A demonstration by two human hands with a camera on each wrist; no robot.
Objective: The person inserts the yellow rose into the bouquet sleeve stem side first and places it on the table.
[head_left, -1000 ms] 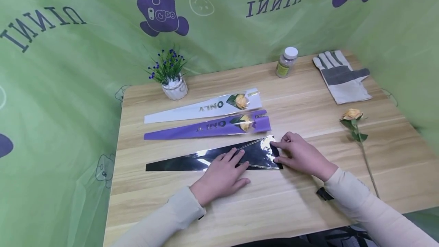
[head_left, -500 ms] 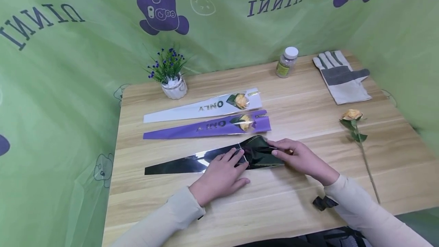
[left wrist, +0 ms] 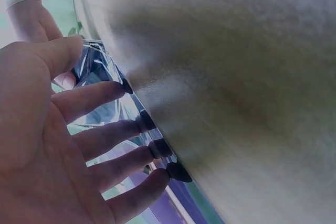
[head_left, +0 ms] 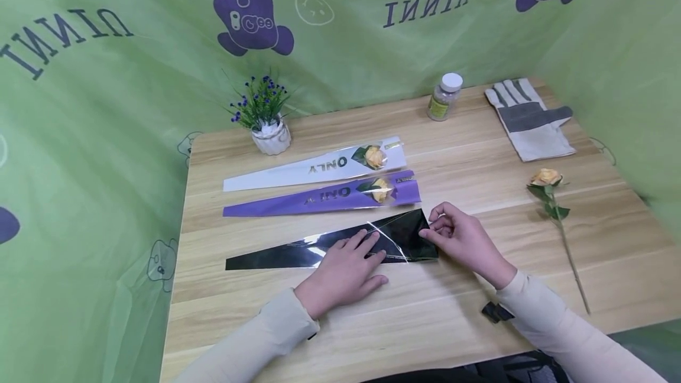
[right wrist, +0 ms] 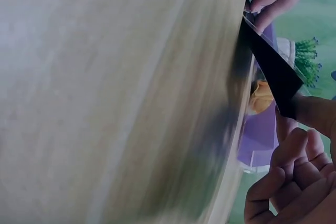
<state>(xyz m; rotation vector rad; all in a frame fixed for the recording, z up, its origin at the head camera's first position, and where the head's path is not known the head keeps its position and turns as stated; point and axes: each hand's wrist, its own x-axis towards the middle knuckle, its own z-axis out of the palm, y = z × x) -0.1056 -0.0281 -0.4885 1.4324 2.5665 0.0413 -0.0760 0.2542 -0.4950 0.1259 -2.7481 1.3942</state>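
Note:
A black, glossy, tapered flower sleeve (head_left: pixel 407 232) lies crosswise on the wooden table, its narrow end to the left. My left hand (head_left: pixel 346 276) presses on its middle with the fingers spread and fairly straight; the left wrist view shows those fingertips (left wrist: pixel 178 171) along the sleeve. At the wide end, my right hand (head_left: pixel 468 244) pinches the sleeve's edge between thumb and forefinger, the other fingers curled. In the right wrist view this black end (right wrist: pixel 275 74) is raised off the table toward the thumb.
Beyond lie a purple sleeve (head_left: pixel 287 203) and a white sleeve (head_left: pixel 282 176), each with a yellow rose inside. To the right are a loose yellow rose (head_left: pixel 546 178) and work gloves (head_left: pixel 537 135). A lidded jar (head_left: pixel 444 98) and potted flowers (head_left: pixel 272 136) stand at the back.
The right hand first touched the flat wide end, then lifted and bunched the film; now that end is smoother, with the hand gripping its edge. The left hand has stayed put.

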